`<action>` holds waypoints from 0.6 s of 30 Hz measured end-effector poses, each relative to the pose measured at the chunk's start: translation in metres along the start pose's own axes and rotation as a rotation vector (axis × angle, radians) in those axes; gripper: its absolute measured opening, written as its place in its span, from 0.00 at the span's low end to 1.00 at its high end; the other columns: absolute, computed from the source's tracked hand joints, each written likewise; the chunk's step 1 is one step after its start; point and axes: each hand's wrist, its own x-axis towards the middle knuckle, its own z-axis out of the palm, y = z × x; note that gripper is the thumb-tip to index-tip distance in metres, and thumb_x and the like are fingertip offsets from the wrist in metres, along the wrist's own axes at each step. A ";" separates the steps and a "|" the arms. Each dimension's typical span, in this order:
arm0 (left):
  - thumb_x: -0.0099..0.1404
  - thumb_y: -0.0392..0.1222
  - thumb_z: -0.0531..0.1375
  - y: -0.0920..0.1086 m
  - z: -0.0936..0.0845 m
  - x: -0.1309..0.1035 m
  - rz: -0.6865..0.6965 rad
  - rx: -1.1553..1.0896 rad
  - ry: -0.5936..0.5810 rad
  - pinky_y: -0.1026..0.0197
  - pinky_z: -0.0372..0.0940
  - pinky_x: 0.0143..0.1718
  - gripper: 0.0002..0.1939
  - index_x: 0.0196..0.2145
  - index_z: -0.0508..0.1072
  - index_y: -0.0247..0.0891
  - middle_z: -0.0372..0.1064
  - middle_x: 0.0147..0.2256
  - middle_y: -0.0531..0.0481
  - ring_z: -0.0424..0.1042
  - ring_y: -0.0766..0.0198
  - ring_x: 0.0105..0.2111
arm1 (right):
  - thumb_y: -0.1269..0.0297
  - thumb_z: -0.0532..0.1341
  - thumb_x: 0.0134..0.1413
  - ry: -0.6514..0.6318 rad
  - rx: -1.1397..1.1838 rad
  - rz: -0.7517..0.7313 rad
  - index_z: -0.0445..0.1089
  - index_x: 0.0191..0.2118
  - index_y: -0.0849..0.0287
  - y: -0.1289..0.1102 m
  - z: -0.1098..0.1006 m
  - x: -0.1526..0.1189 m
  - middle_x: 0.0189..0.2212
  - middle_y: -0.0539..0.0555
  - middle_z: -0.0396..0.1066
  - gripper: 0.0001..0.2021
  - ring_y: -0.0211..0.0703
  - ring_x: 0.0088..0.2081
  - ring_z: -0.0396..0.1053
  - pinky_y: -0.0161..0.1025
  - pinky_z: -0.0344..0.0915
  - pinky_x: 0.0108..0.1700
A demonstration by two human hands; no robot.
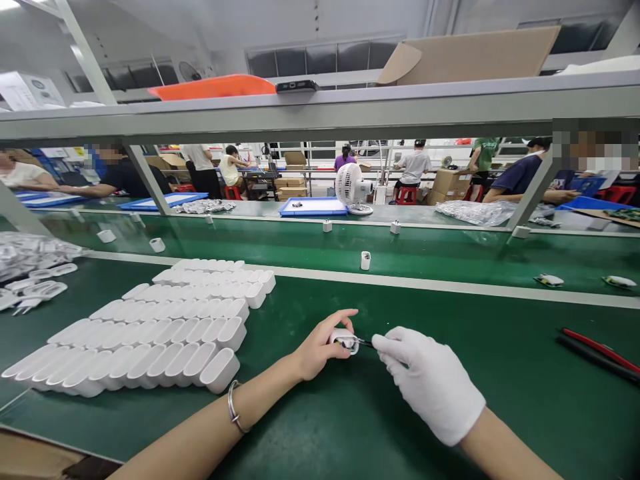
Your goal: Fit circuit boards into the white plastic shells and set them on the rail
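A small white casing (pixel 345 339) with parts showing inside its open end lies on the green work surface. My left hand (pixel 323 343), bare and with a bracelet at the wrist, holds it between thumb and fingers. My right hand (pixel 427 380), in a white glove, is closed on a thin dark tool (pixel 365 343), whose tip reaches the casing's opening. To the left, several rows of white oval casings (pixel 170 327) stand close together.
Red and black handles (pixel 600 353) lie at the right. Beyond a pale strip, a green belt (pixel 280 247) carries small white parts. A grey shelf (pixel 320 113) crosses above; a white fan (pixel 350 187), blue trays and people are farther back.
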 end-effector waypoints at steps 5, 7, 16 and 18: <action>0.48 0.35 0.59 -0.001 0.000 0.001 0.002 -0.008 -0.019 0.62 0.54 0.33 0.34 0.55 0.60 0.41 0.59 0.40 0.52 0.60 0.67 0.30 | 0.78 0.53 0.51 0.097 0.039 -0.073 0.69 0.36 0.46 0.000 0.011 0.000 0.30 0.43 0.69 0.16 0.32 0.25 0.62 0.32 0.42 0.23; 0.49 0.36 0.59 -0.002 0.000 0.000 0.006 -0.024 -0.026 0.62 0.54 0.34 0.34 0.55 0.60 0.41 0.59 0.40 0.52 0.60 0.67 0.31 | 0.80 0.52 0.49 0.077 0.002 -0.082 0.68 0.37 0.46 -0.001 0.014 0.001 0.30 0.43 0.69 0.18 0.32 0.25 0.62 0.33 0.41 0.23; 0.49 0.35 0.58 -0.003 0.004 0.000 -0.015 -0.023 -0.023 0.62 0.55 0.35 0.34 0.56 0.59 0.44 0.58 0.40 0.53 0.60 0.66 0.31 | 0.78 0.53 0.51 0.000 -0.149 -0.030 0.69 0.34 0.49 -0.012 0.008 0.002 0.28 0.45 0.69 0.15 0.33 0.24 0.62 0.35 0.38 0.22; 0.49 0.35 0.58 -0.003 0.004 0.000 -0.017 -0.029 -0.009 0.62 0.54 0.34 0.35 0.56 0.59 0.44 0.58 0.40 0.53 0.59 0.67 0.30 | 0.76 0.54 0.52 0.000 -0.034 -0.007 0.70 0.33 0.49 -0.006 0.001 0.002 0.28 0.45 0.69 0.13 0.32 0.24 0.63 0.33 0.43 0.22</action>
